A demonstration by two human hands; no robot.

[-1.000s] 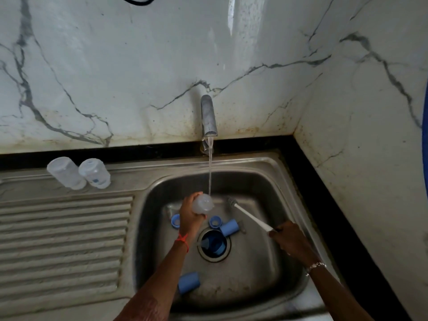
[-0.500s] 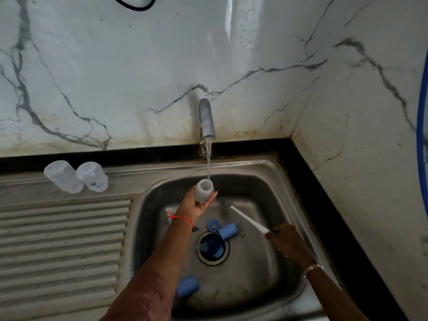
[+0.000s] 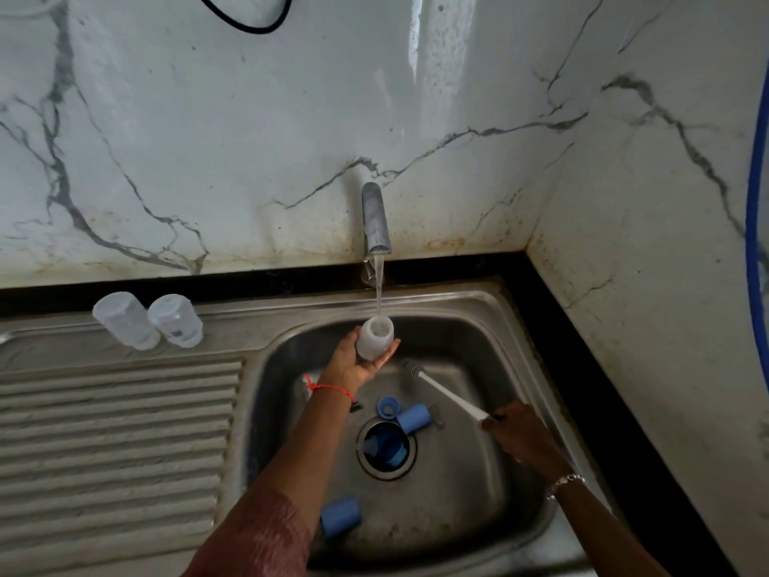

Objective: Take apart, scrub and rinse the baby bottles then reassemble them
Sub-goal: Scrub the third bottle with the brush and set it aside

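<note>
My left hand (image 3: 357, 361) holds a clear baby bottle body (image 3: 375, 337) mouth-up under the running tap (image 3: 375, 220), and water streams into it. My right hand (image 3: 517, 435) grips the white handle of a bottle brush (image 3: 441, 388), its grey head pointing up-left, a little right of the bottle. In the sink basin (image 3: 512, 351) lie blue parts: a ring (image 3: 388, 406), a cap (image 3: 413, 418) by the drain, another cap (image 3: 340, 516) near the front, and one part in the drain (image 3: 386, 447). Two clear bottle bodies (image 3: 125, 319) (image 3: 176, 319) stand upside down on the drainboard.
A ribbed steel drainboard (image 3: 112, 443) stretches to the left of the basin. Marble walls close the back and right, with a black counter strip (image 3: 582, 368) along them. A blue hose (image 3: 754, 202) hangs at the far right edge.
My left hand turned the bottle mouth-up and lifted it higher into the water stream. The brush hand stayed almost still.
</note>
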